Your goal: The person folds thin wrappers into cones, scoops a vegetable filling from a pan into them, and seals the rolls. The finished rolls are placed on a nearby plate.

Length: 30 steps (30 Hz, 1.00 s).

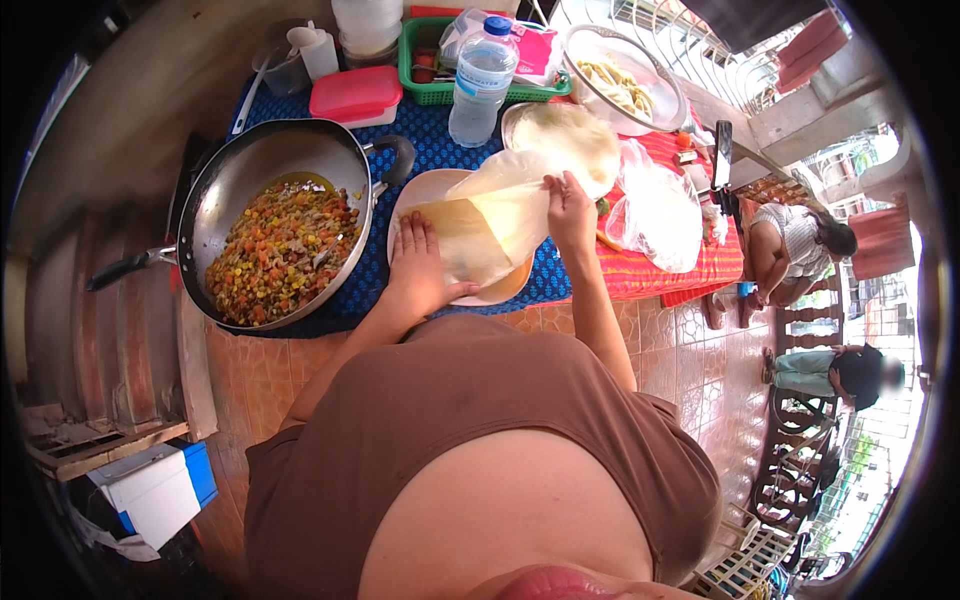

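Note:
A thin, pale lumpia-type wrapper sheet [487,232] lies over a light-coloured plate [517,285], partly raised on its right side. My left hand [420,270] rests flat on the sheet's left part, thumb spread near the plate's front rim. With thumb and fingers, my right hand [570,214] pinches the sheet's upper right edge. Behind it, more round wrappers [570,142] lie on a second plate. To the left stands a large wok [277,146] holding a cooked filling of diced vegetables and meat [281,255]. A spoon [328,251] is partly sunk in that filling.
A water bottle [480,90] stands behind the plate, near a red-lidded container [356,94] and a green basket [435,94]. Rolled pieces fill part of a clear bowl [615,82]. Right lie a plastic bag [660,214] and a mounted phone [721,154]. Two people [795,240] are farther right.

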### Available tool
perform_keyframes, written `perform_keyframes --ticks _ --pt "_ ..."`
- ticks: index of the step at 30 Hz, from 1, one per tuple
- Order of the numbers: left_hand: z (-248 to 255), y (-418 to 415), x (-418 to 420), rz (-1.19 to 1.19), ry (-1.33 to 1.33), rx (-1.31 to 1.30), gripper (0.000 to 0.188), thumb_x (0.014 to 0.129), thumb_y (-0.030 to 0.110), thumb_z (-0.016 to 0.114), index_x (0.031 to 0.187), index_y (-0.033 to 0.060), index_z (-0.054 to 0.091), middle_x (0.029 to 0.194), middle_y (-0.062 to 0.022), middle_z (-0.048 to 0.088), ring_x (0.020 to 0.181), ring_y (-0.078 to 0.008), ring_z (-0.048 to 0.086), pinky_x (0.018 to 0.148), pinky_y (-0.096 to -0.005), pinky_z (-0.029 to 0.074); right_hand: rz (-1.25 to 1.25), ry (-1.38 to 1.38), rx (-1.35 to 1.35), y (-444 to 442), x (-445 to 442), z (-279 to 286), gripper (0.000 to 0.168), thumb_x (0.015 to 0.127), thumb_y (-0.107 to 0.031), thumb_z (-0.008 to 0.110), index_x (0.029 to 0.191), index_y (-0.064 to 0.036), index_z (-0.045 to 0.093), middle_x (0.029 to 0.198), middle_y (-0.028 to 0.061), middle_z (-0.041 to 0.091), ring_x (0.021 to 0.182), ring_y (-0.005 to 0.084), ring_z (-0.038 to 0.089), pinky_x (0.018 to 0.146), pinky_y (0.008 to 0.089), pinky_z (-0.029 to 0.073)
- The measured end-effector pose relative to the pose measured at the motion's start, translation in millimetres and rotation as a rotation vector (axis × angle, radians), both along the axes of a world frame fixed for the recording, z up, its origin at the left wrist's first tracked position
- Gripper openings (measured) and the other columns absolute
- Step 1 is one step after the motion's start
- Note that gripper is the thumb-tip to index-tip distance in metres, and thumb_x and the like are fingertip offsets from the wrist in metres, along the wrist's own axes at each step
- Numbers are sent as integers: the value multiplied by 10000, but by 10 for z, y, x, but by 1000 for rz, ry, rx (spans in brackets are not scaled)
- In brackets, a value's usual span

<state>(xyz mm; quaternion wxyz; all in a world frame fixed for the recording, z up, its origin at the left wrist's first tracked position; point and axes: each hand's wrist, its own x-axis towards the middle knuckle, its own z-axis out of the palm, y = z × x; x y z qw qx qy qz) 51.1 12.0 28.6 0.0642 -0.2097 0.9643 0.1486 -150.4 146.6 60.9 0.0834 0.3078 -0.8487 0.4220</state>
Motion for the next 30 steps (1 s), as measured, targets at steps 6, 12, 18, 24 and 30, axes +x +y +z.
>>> perform_keyframes --ticks 6,12,18,24,30 --pt "13 -22 -33 -17 -66 14 1278 683 747 605 1424 -152 81 1499 -353 54 1415 -470 3 1162 -479 60 -97 61 59 223 -454 359 268 947 -279 518 1057 -55 616 874 227 654 827 423 626 698 469 485" --pt "-21 -11 -41 -17 -62 23 1297 667 765 595 1426 -154 83 1502 -350 57 1420 -459 2 1158 -483 46 -124 184 -69 544 -930 889 270 965 -280 501 980 -41 625 843 197 664 802 384 639 702 429 478" --pt "-46 -9 -12 -11 -14 42 1299 669 771 587 1424 -158 83 1501 -355 59 1416 -470 -9 1157 -484 28 -46 135 108 520 -1104 1323 324 955 -273 501 1126 -28 629 963 179 686 918 280 674 797 346 491" --pt "91 1 -53 1 -123 53 1296 683 742 618 1430 -145 39 1503 -353 13 1419 -458 -30 1159 -484 43 287 -14 -32 56 -1185 1311 276 963 -244 524 926 -22 684 766 73 679 658 145 613 627 277 463" --pt "67 -3 -61 -4 -100 46 1296 676 740 626 1427 -151 58 1500 -356 30 1421 -454 -7 1163 -472 57 175 -462 -205 -73 -1666 881 293 981 -319 521 929 -81 684 613 -37 563 425 38 404 369 222 300"
